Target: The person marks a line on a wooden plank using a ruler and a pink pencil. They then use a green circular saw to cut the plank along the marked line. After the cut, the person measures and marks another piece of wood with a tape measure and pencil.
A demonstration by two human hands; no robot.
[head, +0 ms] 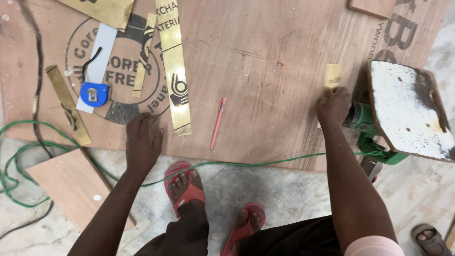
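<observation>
My left hand (143,138) rests palm down on the plywood sheet (265,71) near its front edge, fingers spread, holding nothing; a long brass-coloured strip (174,71) ends just to its right. My right hand (333,105) grips a small yellowish strip piece (332,76) against the sheet, right beside a green power saw (374,132) fitted with a white wooden plate (407,109). A pink pen (217,123) lies on the sheet between the two hands.
A blue tape measure (94,93) lies on a white strip at left, among more brass strips (68,104). A green cable (57,142) and a black cable (40,85) run over the floor. A small board (76,185) lies front left. Another person's sandalled foot (429,239) shows at bottom right.
</observation>
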